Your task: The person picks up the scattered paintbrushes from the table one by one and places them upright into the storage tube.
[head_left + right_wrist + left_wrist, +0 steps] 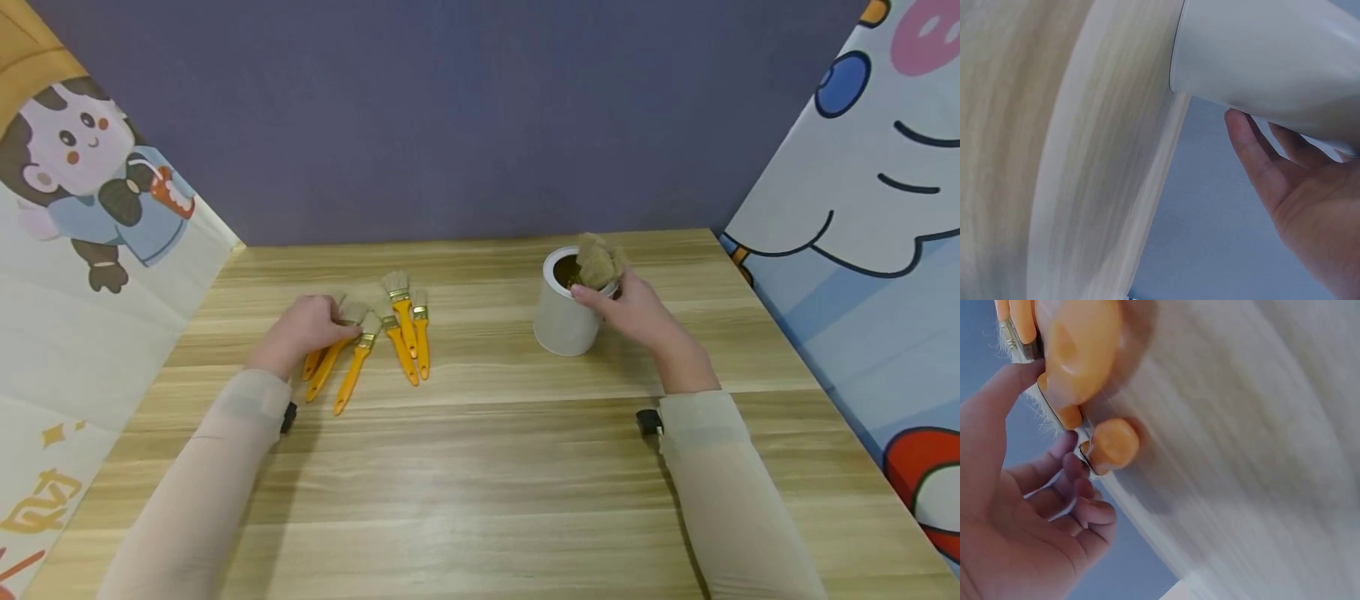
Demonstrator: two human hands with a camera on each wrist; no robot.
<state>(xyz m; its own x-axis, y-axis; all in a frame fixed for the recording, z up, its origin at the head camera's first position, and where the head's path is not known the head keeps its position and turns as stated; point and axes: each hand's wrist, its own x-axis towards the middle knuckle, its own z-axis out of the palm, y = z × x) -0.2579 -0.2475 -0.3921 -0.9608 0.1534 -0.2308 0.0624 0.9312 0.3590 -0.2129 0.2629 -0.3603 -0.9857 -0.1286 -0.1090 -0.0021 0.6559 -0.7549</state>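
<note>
My left hand [307, 329] is over a cluster of paintbrushes at the left of the table. Its thumb and fingertips pinch a paintbrush [327, 371] near its bristles; in the left wrist view an orange handle [1085, 350] points toward the camera. Close by lie a wide brush [360, 362] and several others with yellow-orange handles. At the right, my right hand [637, 312] grips a light grey can [566, 321], thumb at the rim and fingers along its side [1254, 69]. Tan bristles [597, 260] stick up from the can; their handles are mostly hidden inside.
Beside the left cluster, a brush [403, 312] lies among others, bristles toward the back. The wood-grain table [480, 483] ends at a dark purple-grey back wall [465, 125]. Cartoon-printed panels [97, 208] flank both sides.
</note>
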